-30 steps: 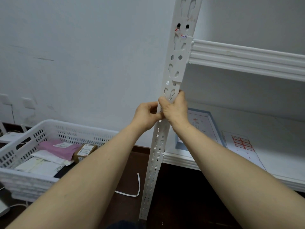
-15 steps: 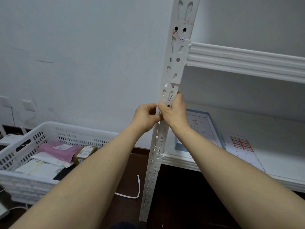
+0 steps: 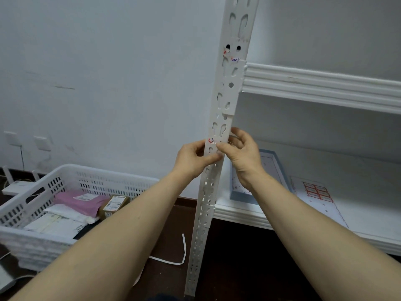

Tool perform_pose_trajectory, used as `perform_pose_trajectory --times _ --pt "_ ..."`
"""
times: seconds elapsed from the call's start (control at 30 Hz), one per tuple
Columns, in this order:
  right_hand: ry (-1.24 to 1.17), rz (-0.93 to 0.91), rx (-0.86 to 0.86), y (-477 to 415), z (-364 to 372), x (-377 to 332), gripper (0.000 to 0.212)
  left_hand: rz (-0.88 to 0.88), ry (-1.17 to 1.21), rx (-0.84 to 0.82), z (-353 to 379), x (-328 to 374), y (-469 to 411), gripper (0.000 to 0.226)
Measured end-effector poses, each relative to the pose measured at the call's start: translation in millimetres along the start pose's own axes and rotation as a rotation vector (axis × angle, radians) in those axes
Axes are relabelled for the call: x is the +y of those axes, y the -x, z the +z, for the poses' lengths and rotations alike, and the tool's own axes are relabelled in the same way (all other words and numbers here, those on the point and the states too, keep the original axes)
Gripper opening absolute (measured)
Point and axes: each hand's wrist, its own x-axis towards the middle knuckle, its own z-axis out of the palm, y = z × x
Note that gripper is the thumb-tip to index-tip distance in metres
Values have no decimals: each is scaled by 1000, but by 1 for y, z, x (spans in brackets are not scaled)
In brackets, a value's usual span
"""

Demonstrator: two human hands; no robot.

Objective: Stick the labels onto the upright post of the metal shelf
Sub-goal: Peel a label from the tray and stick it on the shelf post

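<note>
Item: upright post (image 3: 225,109), frame centre; label (image 3: 212,141) (red-blue marks) on its front, mid-height; left hand (image 3: 191,158) and right hand (image 3: 244,153), fingers clamped round the post, thumbs pressing just below, presumably seating the adhesive.

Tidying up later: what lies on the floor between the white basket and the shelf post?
Head view: a thin white strip lies on the dark floor between basket and post.
</note>
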Motion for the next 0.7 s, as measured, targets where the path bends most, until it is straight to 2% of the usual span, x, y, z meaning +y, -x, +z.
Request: perform_pose_trajectory --times 0.07,0.1,0.13,0.2,0.3,0.37,0.57,0.7 --pt "-25 6 44 2 -6 -1 63 -4 -81 128 2 2 6 47" --pt "-33 7 64 4 -8 -2 64 -10 -106 228 4 4 9 47" --pt "-38 5 79 6 -11 -3 63 -10 -108 309 5 7 14 40" --pt "-38 -4 106 10 -16 -2 55 7 -82 370 9 12 21 24" --pt "-26 -8 128 17 -25 -2 26 36 -40 347 18 23 31 9" --pt "-32 15 103 21 -33 -4 17 44 -36 300 26 28 36 4" --pt "-113 82 136 35 -68 -19 18 44 -29 152 71 45 45 13" --pt "12 143 199 34 -94 -25 27 -1 -36 49 108 54 41 15"
